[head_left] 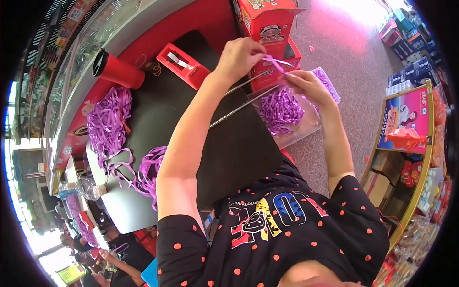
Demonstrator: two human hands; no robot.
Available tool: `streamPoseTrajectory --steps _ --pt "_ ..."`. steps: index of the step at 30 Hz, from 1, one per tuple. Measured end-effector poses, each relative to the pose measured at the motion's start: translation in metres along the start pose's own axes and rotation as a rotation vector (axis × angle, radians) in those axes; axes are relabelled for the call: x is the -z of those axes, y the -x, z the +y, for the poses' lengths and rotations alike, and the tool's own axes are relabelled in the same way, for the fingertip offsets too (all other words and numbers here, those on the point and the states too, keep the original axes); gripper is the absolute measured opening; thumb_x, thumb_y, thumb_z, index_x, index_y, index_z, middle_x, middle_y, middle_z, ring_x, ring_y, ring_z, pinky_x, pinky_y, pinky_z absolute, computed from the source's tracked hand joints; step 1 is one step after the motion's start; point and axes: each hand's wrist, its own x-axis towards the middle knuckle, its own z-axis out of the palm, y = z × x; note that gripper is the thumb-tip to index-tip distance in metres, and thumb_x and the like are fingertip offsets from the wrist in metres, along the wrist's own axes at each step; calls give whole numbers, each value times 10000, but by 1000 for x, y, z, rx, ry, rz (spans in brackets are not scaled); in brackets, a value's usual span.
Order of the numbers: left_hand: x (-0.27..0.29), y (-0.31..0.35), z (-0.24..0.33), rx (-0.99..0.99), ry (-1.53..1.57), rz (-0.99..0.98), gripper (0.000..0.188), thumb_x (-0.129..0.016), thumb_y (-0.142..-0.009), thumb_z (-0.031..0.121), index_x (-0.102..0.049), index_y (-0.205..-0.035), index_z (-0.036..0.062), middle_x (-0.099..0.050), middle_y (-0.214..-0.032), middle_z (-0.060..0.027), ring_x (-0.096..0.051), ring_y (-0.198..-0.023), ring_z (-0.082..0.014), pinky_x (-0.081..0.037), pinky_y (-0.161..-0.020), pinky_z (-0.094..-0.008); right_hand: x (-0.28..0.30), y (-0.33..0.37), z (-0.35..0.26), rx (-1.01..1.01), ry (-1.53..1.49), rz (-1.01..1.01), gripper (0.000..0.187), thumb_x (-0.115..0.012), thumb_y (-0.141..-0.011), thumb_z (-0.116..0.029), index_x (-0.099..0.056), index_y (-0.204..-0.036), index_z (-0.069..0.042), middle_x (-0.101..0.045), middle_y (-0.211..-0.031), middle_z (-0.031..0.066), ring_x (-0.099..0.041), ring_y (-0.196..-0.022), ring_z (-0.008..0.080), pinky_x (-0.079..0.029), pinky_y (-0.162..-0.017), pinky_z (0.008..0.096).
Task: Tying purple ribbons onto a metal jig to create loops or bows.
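A strip of purple ribbon (273, 62) stretches between my two hands beyond the table's far right edge. My left hand (239, 58) pinches one part of it, and my right hand (308, 85) grips another part lower and to the right. Just below the ribbon, two thin metal rods (244, 105) reach out from the black tabletop (239, 148); the nearer one looks twisted. Under my hands sits a clear plastic bin (306, 130) with curled purple ribbon pieces (281, 111) inside. I cannot tell whether the ribbon touches the rods.
A red tumbler (119, 72), a red tray-like holder (183, 65) and rubber bands (156, 68) lie on the table's far side. Purple ribbon heaps (109, 119) spread along its left. Red cartons (270, 31) stand beyond; a shelf (406, 158) is right. Another person works at lower left.
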Motion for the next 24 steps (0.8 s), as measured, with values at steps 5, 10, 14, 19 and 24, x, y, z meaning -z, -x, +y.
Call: streamPoseTrajectory --steps 5,10,14,19,24 --pt "2 32 -15 -31 -433 9 113 -636 -766 90 -700 -853 59 -640 -858 -101 -613 -867 -289 -480 -774 -403 -39 -24 26 -2 -363 -304 286 -572 -941 -261 -673 -1015 -5 -538 -683 -61 -423 -562 29 -307 -500 181" --pt "-4 51 -21 48 -527 104 132 -607 -779 44 -690 -882 38 -639 -888 -117 -609 -892 -300 -473 -806 -403 -70 -29 30 4 -361 -291 292 -597 -928 -285 -683 -1035 -28 -585 -717 -48 -485 -616 31 -384 -555 190" --pt "-9 55 4 24 -259 362 161 -572 -760 2 -687 -871 27 -633 -859 -129 -605 -851 -306 -487 -783 -404 -78 -23 34 60 -335 -219 306 -606 -922 -298 -687 -1025 -20 -524 -659 -72 -418 -578 20 -334 -524 191" --pt "-17 72 16 159 -145 309 86 -698 -743 138 -707 -782 61 -645 -873 -75 -600 -858 -277 -467 -780 -382 -79 -18 29 46 -401 -223 297 -603 -926 -283 -685 -1032 -18 -562 -716 -75 -455 -627 3 -357 -548 168" --pt "-27 78 8 217 -146 309 97 -707 -742 174 -728 -777 86 -652 -911 -30 -567 -953 -244 -408 -878 -387 -83 -21 35 104 -329 -148 310 -597 -930 -281 -679 -1025 2 -612 -791 -41 -522 -721 24 -426 -629 186"
